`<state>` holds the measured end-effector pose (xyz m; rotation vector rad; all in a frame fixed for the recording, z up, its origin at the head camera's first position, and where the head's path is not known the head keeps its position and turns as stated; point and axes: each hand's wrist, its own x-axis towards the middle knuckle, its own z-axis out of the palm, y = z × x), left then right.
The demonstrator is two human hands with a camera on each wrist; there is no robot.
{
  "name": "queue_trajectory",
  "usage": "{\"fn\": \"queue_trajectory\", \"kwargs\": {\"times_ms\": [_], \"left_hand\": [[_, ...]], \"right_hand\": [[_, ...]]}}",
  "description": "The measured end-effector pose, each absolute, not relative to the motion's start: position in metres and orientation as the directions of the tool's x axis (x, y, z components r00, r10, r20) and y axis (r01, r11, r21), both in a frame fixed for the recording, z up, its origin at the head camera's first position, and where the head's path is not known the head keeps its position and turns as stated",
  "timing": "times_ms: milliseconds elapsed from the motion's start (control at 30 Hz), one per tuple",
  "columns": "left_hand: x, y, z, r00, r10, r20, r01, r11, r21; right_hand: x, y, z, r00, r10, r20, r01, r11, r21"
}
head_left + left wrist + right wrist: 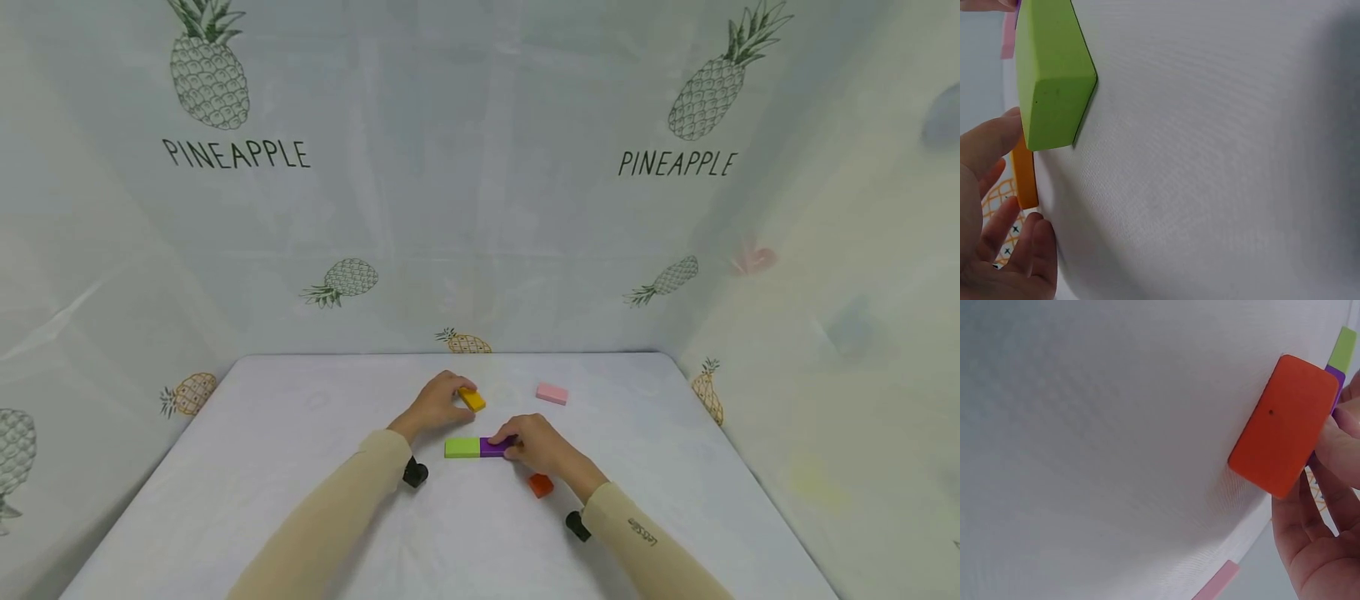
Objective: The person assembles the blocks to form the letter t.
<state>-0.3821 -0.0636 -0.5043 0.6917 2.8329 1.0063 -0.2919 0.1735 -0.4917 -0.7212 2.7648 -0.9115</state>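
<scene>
sleeves [318, 525], green block [462, 448] edge touching purple block [492, 451], yellow block [472, 399] apart

Light in the head view is soft and flat, with pale shadows by the sleeves [333, 517] on the white tabletop [450, 542] and a glare streak on the curtain's [450, 192] left side, fuzzy patches on its right. Wrist views look greyer, each with a dark blurry edge, but the green block [1054, 69] is fairly crisp
</scene>
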Motion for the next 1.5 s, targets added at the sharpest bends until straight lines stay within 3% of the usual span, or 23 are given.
{"fn": "queue_trajectory", "kwargs": {"times_ms": [733, 1500], "left_hand": [[-0.383, -0.057, -0.504, -0.901, 0.421, 0.103, 0.400, 0.717, 0.571], [-0.394, -0.070, -0.512, -0.852, 0.513, 0.105, 0.474, 0.670, 0.571]], "right_hand": [[-0.292, 0.173, -0.491, -0.882, -0.470, 0.009, -0.385, 0.712, -0.587], [-0.290, 0.176, -0.491, -0.882, -0.469, 0.035, -0.394, 0.696, -0.600]]}}
